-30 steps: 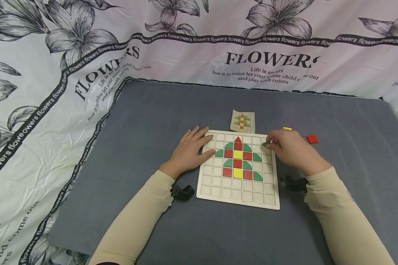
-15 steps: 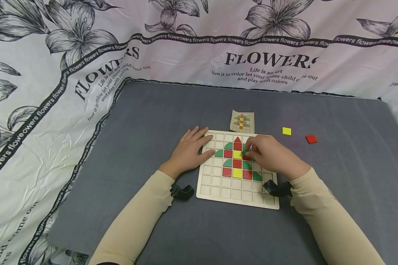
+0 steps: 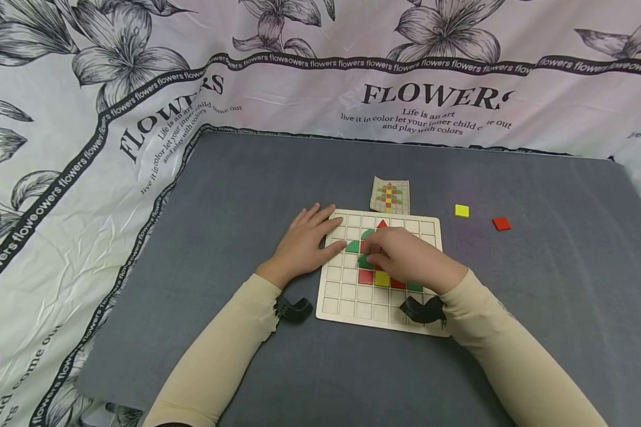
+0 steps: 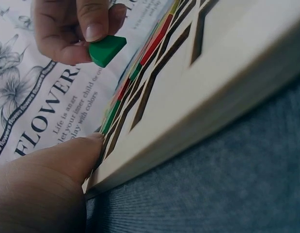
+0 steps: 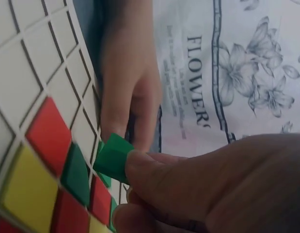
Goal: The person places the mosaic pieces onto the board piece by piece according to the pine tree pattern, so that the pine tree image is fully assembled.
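Observation:
A green quarter-round tile (image 5: 112, 156) is pinched between the thumb and fingers of my right hand (image 3: 406, 255), above the left-middle part of the pattern. Beneath it lies a pale grid board (image 3: 347, 308), its cells holding red, yellow and green tiles in a tree-like figure. The right hand hides much of that figure in the head view. My left hand (image 3: 305, 244) rests with spread fingers on the board's left edge, its thumb beside a green tile (image 3: 352, 247). In the left wrist view the held tile (image 4: 107, 50) hangs clear of the board.
Behind the board lies a small pattern card (image 3: 390, 196) printed with a similar figure. A yellow square tile (image 3: 462, 211) and a red square tile (image 3: 501, 224) lie on the grey table (image 3: 267, 172) to the right. Flower-printed cloth (image 3: 299, 101) hangs behind the table.
My right hand has carried the green tile leftward from the board's upper right corner to over the left-middle cells. The loose yellow tile has come into full view. My left hand has stayed put.

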A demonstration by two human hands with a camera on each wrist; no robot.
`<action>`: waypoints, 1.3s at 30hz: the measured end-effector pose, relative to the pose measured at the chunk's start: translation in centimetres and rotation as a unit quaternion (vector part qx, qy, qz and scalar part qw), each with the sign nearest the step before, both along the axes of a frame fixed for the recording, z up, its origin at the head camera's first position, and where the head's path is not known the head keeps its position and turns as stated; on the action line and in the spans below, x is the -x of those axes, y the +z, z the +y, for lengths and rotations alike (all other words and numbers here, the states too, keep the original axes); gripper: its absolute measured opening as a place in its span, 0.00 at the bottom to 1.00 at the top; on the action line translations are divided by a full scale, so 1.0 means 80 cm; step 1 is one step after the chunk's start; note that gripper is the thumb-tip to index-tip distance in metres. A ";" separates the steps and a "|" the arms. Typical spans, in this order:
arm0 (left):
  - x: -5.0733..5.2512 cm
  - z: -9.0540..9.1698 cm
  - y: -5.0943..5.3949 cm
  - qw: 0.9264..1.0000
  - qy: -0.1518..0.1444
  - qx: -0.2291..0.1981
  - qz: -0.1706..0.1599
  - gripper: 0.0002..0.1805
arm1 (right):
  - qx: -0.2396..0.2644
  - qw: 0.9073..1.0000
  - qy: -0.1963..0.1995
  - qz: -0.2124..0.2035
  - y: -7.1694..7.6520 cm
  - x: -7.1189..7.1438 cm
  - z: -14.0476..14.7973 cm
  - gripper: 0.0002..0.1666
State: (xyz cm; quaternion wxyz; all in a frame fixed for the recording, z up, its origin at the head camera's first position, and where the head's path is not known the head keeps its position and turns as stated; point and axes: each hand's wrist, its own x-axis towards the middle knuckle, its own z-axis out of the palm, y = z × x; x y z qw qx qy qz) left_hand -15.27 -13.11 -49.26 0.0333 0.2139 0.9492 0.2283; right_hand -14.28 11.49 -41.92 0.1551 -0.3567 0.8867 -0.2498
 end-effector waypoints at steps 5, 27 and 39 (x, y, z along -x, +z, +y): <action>0.000 0.000 0.000 1.000 -0.001 0.003 0.002 0.35 | 0.003 1.000 0.026 0.007 -0.004 -0.004 -0.011 0.05; 0.002 -0.001 0.000 1.000 -0.003 0.005 -0.002 0.36 | -0.024 0.997 0.055 0.052 -0.017 -0.015 -0.030 0.06; 0.000 -0.001 -0.002 1.000 -0.003 0.008 0.000 0.36 | -0.014 0.998 0.033 0.046 -0.021 -0.015 -0.027 0.06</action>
